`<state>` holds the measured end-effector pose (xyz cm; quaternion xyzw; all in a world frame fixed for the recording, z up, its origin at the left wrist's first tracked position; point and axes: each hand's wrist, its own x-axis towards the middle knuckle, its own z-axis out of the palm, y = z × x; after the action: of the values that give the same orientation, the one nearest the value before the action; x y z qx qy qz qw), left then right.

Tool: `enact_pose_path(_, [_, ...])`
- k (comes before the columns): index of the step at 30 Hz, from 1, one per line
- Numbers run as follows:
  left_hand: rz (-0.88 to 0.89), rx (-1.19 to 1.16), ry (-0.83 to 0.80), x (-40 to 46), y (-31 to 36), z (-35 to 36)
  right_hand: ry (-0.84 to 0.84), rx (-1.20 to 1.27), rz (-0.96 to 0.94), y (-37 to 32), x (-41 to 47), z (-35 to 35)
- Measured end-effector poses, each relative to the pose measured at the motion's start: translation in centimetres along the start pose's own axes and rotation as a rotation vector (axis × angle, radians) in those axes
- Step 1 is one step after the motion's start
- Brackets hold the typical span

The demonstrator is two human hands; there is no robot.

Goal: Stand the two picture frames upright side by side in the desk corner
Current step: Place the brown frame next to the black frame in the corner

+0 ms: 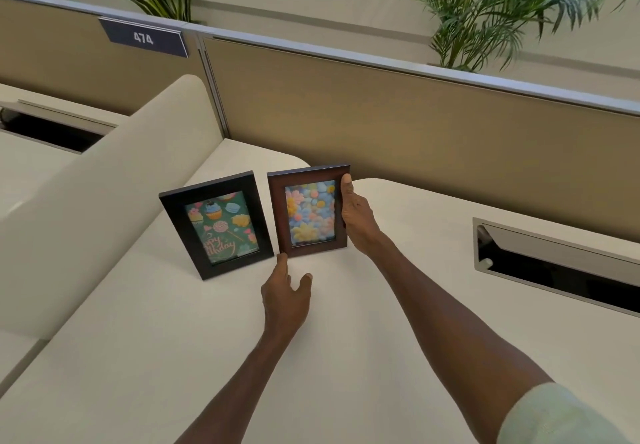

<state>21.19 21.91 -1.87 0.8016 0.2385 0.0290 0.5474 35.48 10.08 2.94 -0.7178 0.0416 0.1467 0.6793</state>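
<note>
Two picture frames stand upright side by side on the cream desk [173,339], near its far corner. The black frame [216,224] on the left shows cupcakes and birthday lettering and leans back a little. The brown frame [308,211] on the right shows pastel flowers. My right hand [356,216] grips the brown frame's right edge, thumb on the front. My left hand [285,296] rests on the desk just in front of the brown frame, with a fingertip touching its lower left corner and fingers apart.
A rounded cream divider [104,180] runs along the desk's left side. Tan partition panels [415,125] close the back, with a "474" sign [143,38]. An open cable slot [554,263] is cut into the desk at right. Plants [502,10] stand behind the partition.
</note>
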Motion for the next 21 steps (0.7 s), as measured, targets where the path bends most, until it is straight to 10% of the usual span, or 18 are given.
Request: enact_pose_path(21, [-0.036,0.085,0.009,0.3,0.0,0.7,-0.068,-0.017,-0.012,0.7,3.0,0.8])
